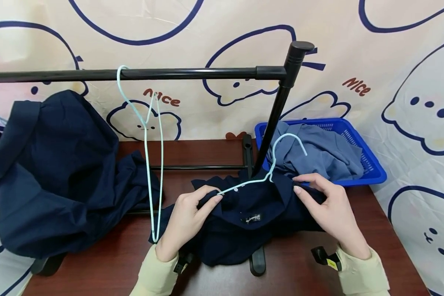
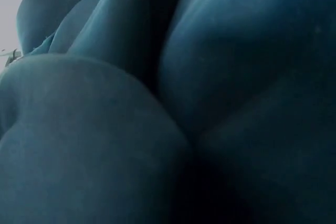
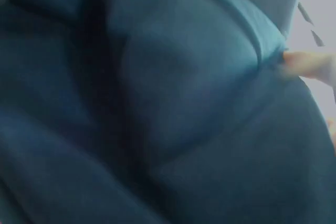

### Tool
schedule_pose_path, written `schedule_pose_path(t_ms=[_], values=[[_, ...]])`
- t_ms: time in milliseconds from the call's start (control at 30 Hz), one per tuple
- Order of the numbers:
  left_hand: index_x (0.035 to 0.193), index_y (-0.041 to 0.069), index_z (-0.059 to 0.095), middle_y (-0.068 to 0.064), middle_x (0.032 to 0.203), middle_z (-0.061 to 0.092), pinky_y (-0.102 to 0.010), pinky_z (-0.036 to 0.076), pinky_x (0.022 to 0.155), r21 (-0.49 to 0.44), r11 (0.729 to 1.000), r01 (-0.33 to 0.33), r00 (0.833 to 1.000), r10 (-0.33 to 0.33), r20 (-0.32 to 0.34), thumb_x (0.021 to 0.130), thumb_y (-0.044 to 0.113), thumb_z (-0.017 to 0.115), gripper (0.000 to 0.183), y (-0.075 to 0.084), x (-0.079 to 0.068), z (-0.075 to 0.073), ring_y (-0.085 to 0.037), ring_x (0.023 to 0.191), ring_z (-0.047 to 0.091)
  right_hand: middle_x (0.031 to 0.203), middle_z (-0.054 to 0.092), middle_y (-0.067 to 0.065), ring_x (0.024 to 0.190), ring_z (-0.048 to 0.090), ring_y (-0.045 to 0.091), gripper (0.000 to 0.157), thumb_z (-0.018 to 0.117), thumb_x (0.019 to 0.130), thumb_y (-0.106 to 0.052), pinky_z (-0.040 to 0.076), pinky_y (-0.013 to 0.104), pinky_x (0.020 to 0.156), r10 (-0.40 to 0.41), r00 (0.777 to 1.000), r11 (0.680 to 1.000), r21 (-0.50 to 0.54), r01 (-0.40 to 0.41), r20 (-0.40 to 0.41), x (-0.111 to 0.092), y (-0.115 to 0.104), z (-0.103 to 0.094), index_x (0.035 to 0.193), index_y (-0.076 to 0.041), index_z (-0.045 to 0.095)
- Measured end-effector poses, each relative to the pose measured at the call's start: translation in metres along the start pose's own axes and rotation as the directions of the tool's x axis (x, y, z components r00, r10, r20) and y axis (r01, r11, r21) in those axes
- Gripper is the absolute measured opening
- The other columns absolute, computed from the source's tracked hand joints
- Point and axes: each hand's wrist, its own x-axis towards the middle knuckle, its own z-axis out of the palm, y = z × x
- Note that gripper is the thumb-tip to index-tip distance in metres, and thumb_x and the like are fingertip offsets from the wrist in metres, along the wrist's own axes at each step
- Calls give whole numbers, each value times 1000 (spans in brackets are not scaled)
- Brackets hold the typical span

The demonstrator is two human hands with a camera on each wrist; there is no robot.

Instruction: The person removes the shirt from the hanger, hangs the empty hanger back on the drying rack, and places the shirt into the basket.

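Note:
A dark navy collared shirt (image 1: pixel 240 240) with a neck label hangs bunched over the front of the table. Its collar surrounds part of a pale mint hanger (image 1: pixel 249 182), whose hook rises free above the cloth. At the shirt's left shoulder side, my left hand (image 1: pixel 186 216) pinches the fabric and the hanger's arm between thumb and forefinger. My right hand (image 1: pixel 329 205) pinches the shirt by the collar's right side; the hanger's right arm is hidden in the cloth. Navy fabric (image 2: pixel 94 145) fills the left wrist view. In the right wrist view, a fingertip (image 3: pixel 304 64) presses the cloth.
A black rail (image 1: pixel 192 74) crosses above the table (image 1: pixel 296 263). On it hang an unused mint hanger (image 1: pixel 146 164) and, at left, another navy garment (image 1: pixel 59 176). Behind the rack's right post (image 1: pixel 277 107), a blue basket (image 1: pixel 377 174) holds a grey-blue garment (image 1: pixel 318 152).

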Motion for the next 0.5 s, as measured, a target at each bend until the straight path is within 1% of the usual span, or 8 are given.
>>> schedule_pose_path(t_ms=[67, 133, 167, 267, 400, 467, 500], values=[[110, 23, 74, 15, 102, 71, -29, 55, 75, -20, 1000, 8, 1000, -8, 15, 101, 28, 67, 12, 2, 0, 1, -1, 85, 66, 82, 67, -7, 78, 59, 7, 34, 73, 91, 0, 41, 21, 74, -36, 999, 999, 22, 36, 2, 2, -4, 5, 118, -21, 73], [111, 23, 73, 15, 101, 71, -28, 55, 74, -33, 999, 8, 1000, -7, 28, 101, 29, 66, 14, 4, 0, 3, -1, 83, 65, 72, 58, -7, 73, 52, 8, 37, 69, 90, 5, 37, 25, 69, -69, 998, 996, 52, 69, -3, 3, -7, 10, 119, -17, 72], [112, 23, 73, 15, 102, 71, -28, 55, 73, -38, 999, 6, 999, -5, 33, 101, 29, 66, 14, 5, 0, 4, -1, 83, 65, 70, 54, -8, 71, 50, 9, 37, 68, 89, 7, 37, 25, 69, -85, 996, 994, 67, 85, -10, 3, -9, 13, 120, -14, 71], [112, 21, 74, 12, 102, 72, -28, 55, 71, -32, 999, -13, 999, 14, 30, 101, 29, 67, 15, 6, 1, 6, -1, 80, 64, 72, 54, -8, 72, 51, 10, 40, 67, 86, 9, 39, 23, 72, -111, 994, 989, 95, 113, -22, 4, -15, 20, 121, -9, 69], [112, 18, 75, 11, 100, 73, -27, 52, 65, -24, 999, -24, 999, 25, 29, 100, 27, 68, 16, 4, 4, 5, -2, 67, 58, 77, 54, -7, 73, 50, 10, 44, 77, 83, 0, 38, 25, 71, -115, 993, 992, 55, 117, -25, 5, -21, 24, 124, -10, 67], [114, 20, 74, 13, 99, 72, -27, 50, 63, -41, 999, -11, 999, 13, 43, 101, 28, 67, 17, 2, 3, 5, -3, 62, 52, 77, 53, -7, 66, 45, 9, 49, 82, 83, -7, 35, 26, 66, -100, 995, 995, 13, 100, -27, 5, -24, 24, 128, -13, 65], [115, 21, 74, 14, 94, 70, -26, 48, 61, -56, 998, -3, 999, 6, 54, 101, 28, 67, 17, 2, 2, 6, -3, 58, 48, 78, 55, -8, 63, 41, 8, 54, 83, 83, -11, 33, 26, 63, -86, 996, 996, -6, 86, -31, 6, -25, 24, 132, -16, 64]])
